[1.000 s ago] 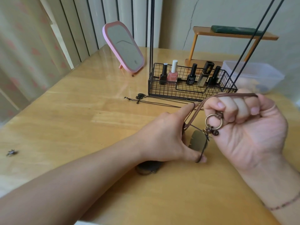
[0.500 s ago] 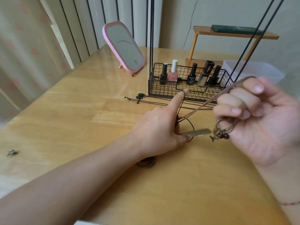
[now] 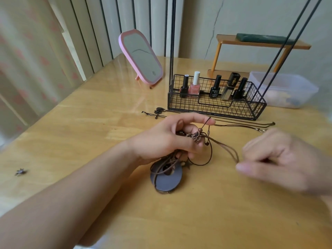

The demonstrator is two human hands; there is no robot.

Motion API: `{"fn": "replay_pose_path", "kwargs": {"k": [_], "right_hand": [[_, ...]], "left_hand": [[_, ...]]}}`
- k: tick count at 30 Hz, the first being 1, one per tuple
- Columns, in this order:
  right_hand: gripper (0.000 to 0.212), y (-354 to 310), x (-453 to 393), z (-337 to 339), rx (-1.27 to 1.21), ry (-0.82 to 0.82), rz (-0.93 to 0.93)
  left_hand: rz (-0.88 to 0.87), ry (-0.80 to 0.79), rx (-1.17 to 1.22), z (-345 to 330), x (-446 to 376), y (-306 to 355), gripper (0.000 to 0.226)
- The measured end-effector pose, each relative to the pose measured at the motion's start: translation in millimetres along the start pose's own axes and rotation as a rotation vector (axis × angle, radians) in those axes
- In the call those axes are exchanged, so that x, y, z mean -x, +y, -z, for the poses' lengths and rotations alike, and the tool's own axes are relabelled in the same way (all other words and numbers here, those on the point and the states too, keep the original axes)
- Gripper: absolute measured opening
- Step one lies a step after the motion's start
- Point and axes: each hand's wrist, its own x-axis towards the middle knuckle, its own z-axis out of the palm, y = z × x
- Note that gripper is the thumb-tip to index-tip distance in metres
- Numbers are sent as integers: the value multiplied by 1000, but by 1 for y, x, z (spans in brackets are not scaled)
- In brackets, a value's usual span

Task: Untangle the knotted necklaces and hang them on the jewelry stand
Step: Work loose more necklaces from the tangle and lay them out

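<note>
Left hand [image 3: 167, 139] over wooden table [image 3: 89, 123], pinching knotted brown cords [image 3: 196, 136]; round disc pendant [image 3: 166, 178] flat beneath. Right hand [image 3: 280, 159], blurred, pinching cord loop [image 3: 231, 151]. Behind: wire basket [image 3: 215, 108] of polish bottles [image 3: 195, 84], pink mirror [image 3: 142, 56].

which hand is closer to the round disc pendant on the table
Left. The left hand sits right above the disc pendant, gripping its knotted cords; the right hand is off to its right.
</note>
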Motion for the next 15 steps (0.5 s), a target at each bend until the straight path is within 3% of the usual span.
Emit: {"fn": "replay_pose_path", "kwargs": {"k": [2, 5, 10, 13, 15], "right_hand": [[66, 3, -1, -10, 149, -156, -96], [69, -2, -6, -22, 299, -109, -133], [68, -13, -15, -25, 431, 288, -133], [42, -15, -16, -28, 367, 581, -63], [18, -16, -18, -30, 320, 679, -69]], "left_hand": [[2, -24, 59, 1, 0, -1, 61], [-1, -61, 124, 0, -1, -1, 62], [-20, -78, 139, -1, -2, 0, 63], [-31, -88, 92, -1, -2, 2, 63], [-42, -113, 47, -1, 0, 2, 62]]}}
